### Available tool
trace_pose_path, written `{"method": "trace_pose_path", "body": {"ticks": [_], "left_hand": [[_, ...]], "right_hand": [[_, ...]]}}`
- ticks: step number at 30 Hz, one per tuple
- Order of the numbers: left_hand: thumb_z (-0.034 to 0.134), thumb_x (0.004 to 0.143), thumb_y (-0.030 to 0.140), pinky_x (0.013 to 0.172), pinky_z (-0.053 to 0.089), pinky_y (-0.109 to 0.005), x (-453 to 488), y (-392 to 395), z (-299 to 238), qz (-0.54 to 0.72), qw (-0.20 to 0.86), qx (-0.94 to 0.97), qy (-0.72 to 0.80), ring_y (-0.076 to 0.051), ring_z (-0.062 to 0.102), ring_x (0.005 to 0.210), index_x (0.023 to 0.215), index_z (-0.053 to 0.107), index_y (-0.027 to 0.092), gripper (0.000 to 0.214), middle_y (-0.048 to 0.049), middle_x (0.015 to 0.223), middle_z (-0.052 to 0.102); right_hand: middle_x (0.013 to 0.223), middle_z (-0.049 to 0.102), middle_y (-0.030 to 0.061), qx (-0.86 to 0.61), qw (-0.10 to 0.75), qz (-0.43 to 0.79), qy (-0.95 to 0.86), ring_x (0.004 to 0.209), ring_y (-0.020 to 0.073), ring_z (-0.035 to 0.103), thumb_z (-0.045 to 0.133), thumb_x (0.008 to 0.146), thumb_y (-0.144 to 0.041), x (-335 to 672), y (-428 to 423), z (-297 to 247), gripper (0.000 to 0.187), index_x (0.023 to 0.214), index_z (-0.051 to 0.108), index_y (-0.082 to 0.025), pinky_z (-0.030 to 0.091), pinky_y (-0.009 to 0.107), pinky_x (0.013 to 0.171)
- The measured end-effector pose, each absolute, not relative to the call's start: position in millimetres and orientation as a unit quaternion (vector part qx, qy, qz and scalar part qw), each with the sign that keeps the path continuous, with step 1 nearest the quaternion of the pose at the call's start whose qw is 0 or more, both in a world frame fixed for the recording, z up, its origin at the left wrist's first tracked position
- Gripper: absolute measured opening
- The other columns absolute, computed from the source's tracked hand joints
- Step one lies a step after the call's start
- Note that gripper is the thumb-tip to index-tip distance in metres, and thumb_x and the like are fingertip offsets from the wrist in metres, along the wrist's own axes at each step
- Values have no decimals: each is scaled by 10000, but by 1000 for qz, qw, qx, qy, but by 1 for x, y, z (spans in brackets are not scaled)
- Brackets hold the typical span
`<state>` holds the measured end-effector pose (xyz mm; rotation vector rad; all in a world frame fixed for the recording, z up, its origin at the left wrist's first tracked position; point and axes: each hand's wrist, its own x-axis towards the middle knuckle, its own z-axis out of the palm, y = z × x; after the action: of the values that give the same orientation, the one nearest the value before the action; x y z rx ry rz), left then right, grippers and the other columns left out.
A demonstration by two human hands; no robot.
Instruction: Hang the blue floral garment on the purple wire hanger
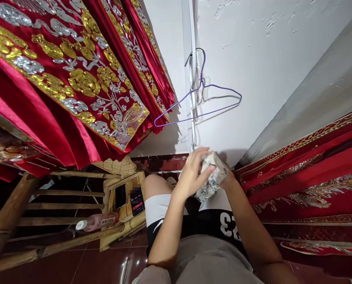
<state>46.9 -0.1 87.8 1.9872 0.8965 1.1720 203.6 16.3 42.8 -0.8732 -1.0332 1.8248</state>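
Above my lap is a small whitish bundle (pixel 213 177) with dark, greenish-grey patterning. It looks crumpled and wrapped; whether it is cloth or a plastic packet I cannot tell. My left hand (pixel 194 172) grips its left side, the thumb lying across the front and the fingers bent over the far top. From the right, my right hand (pixel 229 180) supports the bundle, its fingers mostly hidden behind it. Beneath are my black and white shorts (pixel 190 221).
A purple wire hanger (pixel 198 119) hangs on the white wall ahead. Red embroidered cloths drape at left (pixel 84 79) and right (pixel 308 185). On my left, a bamboo stool (pixel 112 236) bears two phones, one a lit phone (pixel 137 202); a pink bottle (pixel 97 222) lies beside them.
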Motion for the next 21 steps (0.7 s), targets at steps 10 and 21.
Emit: {"method": "trace_pose_path", "body": {"ticks": [10,21], "left_hand": [[388,935,769,630,423,-305,-10,42,39,197,437,810,337,-181,486,613,627,549,193,673,-25,626,550],[463,966,541,609,326,-289,-99,38,99,123,161,802,562,-200,522,571,681,551,214,443,-37,617,617]], "right_hand": [[666,665,63,-361,143,687,-614,563,161,560,651,797,-676,243,50,152,515,674,660,-176,434,286,516],[1415,624,110,-460,444,262,-723,1081,253,646,608,838,-220,229,150,112,575,1413,589,-222,505,385,974]]}}
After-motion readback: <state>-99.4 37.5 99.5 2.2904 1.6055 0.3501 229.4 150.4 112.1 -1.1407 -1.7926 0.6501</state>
